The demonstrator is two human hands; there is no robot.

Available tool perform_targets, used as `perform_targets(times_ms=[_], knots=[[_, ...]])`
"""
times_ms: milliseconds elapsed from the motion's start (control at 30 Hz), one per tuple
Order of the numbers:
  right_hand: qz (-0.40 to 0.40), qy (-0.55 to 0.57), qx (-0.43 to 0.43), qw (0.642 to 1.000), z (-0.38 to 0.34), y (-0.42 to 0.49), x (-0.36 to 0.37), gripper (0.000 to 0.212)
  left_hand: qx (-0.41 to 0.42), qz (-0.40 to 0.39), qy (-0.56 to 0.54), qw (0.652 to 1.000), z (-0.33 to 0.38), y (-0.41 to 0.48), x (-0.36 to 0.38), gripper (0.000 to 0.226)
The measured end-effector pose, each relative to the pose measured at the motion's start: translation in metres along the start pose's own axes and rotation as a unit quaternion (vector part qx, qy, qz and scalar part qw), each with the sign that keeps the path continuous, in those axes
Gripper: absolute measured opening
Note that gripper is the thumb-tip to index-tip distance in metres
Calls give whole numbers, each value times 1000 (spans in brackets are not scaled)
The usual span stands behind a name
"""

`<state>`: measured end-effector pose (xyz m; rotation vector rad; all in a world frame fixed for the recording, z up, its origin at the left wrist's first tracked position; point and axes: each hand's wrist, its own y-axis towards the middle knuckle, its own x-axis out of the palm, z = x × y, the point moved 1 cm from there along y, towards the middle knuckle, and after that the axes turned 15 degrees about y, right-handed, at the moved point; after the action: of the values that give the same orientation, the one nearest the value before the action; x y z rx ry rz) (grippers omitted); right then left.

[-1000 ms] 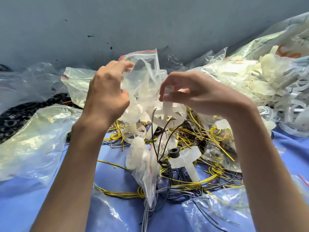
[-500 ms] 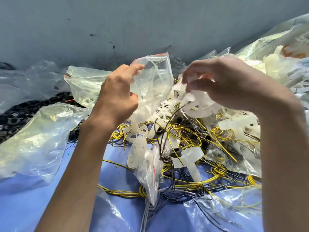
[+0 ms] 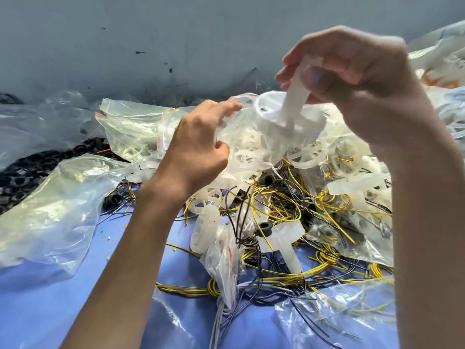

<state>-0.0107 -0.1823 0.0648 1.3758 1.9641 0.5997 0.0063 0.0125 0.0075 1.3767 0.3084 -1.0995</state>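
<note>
My right hand (image 3: 357, 79) is raised at the upper right and pinches the stem of a white plastic wheel part (image 3: 289, 114), which hangs blurred below the fingers. My left hand (image 3: 198, 152) grips the mouth of a clear zip bag (image 3: 241, 147) holding several more white wheel parts. The lifted part sits just above the bag's opening. Under both hands lies a tangle of yellow and black wires (image 3: 276, 205) on the blue table (image 3: 50, 311).
Clear plastic bags (image 3: 50, 210) lie at the left, with black rings (image 3: 22, 177) behind them. Another white part with a black ring (image 3: 279, 235) rests on the wires. More bagged white parts (image 3: 362, 177) pile up at the right. A grey wall (image 3: 125, 34) stands behind.
My right hand rose up and to the right, drawing a white wheel part out of the bag. My left hand shifted right, still holding the bag's mouth.
</note>
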Motion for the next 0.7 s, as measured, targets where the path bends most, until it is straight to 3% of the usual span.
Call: perform_targets(times_ms=[100,233,333,433,567,700], knots=[[-60,5,47,997,4,-1,13,16,0,4,-45,999,6,1,-5,62],[-34,-226,59,972,20,4,21,13,6,-27,-82,996,10,0,-10,68],[-2,-304,53,951,28,6,26,17,4,-39,-108,993,12,1,-11,70],[21,-280,28,959,33,8,33,20,-13,-17,-116,993,15,2,-12,65],[-69,-182,78,978,35,6,43,41,-60,24,-85,994,4,3,-14,61],[-88,-180,18,980,24,7,55,16,-93,36,-71,993,-6,5,-15,56]])
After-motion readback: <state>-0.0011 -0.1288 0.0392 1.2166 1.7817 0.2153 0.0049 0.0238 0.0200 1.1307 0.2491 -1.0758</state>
